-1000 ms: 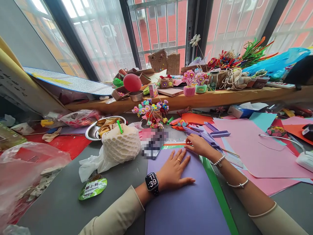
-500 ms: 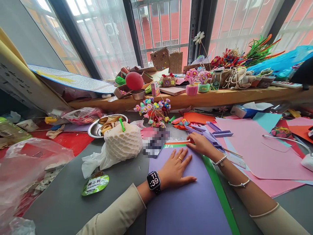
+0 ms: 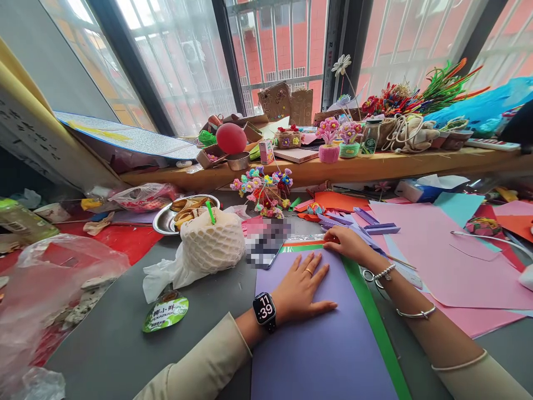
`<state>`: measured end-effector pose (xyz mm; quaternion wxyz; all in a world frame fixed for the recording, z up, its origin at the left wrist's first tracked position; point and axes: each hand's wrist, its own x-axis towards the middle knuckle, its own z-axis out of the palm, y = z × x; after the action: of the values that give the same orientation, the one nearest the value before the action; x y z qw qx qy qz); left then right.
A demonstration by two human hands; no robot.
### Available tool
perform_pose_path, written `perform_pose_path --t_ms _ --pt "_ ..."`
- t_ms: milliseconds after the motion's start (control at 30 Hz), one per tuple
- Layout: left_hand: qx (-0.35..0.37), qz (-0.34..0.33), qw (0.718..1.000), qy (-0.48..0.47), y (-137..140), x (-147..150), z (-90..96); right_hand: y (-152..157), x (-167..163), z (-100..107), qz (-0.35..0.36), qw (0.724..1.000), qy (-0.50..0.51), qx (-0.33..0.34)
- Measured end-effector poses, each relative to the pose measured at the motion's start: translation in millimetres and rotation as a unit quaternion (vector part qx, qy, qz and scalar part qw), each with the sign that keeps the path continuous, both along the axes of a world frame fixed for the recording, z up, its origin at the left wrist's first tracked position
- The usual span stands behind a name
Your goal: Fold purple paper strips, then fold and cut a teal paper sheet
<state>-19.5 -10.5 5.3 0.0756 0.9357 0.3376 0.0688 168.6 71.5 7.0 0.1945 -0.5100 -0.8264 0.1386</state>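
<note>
A purple sheet [image 3: 320, 361] lies on the grey counter [image 3: 204, 339], running down to the bottom of the view, with a green sheet [image 3: 382, 336] showing from under its right side and along its top. The left hand [image 3: 300, 289] rests flat on the upper part of the purple sheet, fingers spread, its grip released; a ring [image 3: 308, 271] sits on one finger and a smartwatch [image 3: 264, 309] (it reads 11:39) is on the wrist. The right hand [image 3: 348, 244] is at the sheet's top right corner, fingers curled down; whether its grip pinches the paper or merely touches it is hidden from this angle. That arm wears a beaded bracelet [image 3: 383, 274] and, farther up, a thin bangle [image 3: 416, 314]

Just beside the sheet's top left corner lies a blurred phone [image 3: 266, 254]. Left of that stands what looks like a coconut in a white foam net [image 3: 213, 249], a green straw [image 3: 211, 213] poking out of its top, with a green label [image 3: 165, 315] in front of it. Beyond the right hand are folded purple strips [image 3: 381, 229], and to their right are large pink sheets [image 3: 441, 255]. Behind the phone stands a bunch of multicoloured craft flowers [image 3: 264, 189], near the wooden sill [image 3: 300, 176]
</note>
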Motion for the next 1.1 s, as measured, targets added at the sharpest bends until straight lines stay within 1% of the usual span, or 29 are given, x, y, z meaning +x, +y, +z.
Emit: perform_pose_path --t_ms 333,500,600,700,767,833,900,1000,1067,1100 --pt "0.005 0.007 1.0 -0.001 -0.8 -0.3 0.8 -1.0 -0.9 5.2 0.01 0.999 0.033 0.004" --pt "-0.002 0.009 1.0 -0.006 -0.3 0.7 0.7 -3.3 -1.3 6.3 0.005 0.999 0.038 -0.019" --pt "-0.001 0.027 1.0 -0.011 0.7 2.1 -0.6 -5.0 -3.3 9.2 -0.008 0.999 0.029 -0.022" --pt "0.005 0.037 0.999 -0.012 2.2 4.4 -1.9 -1.0 -5.9 14.3 -0.015 0.999 -0.002 -0.031" --pt "0.011 0.038 0.999 -0.011 4.6 6.6 -2.9 6.4 -7.1 19.4 -0.001 0.998 -0.038 -0.059" --pt "0.022 0.053 0.998 -0.013 9.3 9.3 -4.1 16.2 -7.7 26.2 0.035 0.99 -0.088 -0.101" --pt "0.035 0.087 0.996 -0.015 16.4 12.2 -5.5 25.6 -8.1 34.2 0.077 0.978 -0.134 -0.143" --pt "0.054 0.141 0.988 -0.016 29.7 15.7 -6.7 33.1 -9.3 46.0 0.141 0.952 -0.166 -0.214" --pt "0.066 0.158 0.985 -0.022 37.3 16.8 -6.4 32.5 -10.1 51.4 0.162 0.942 -0.182 -0.231" --pt "0.073 0.161 0.984 -0.027 40.0 16.9 -6.0 30.9 -10.1 52.9 0.163 0.942 -0.188 -0.225"
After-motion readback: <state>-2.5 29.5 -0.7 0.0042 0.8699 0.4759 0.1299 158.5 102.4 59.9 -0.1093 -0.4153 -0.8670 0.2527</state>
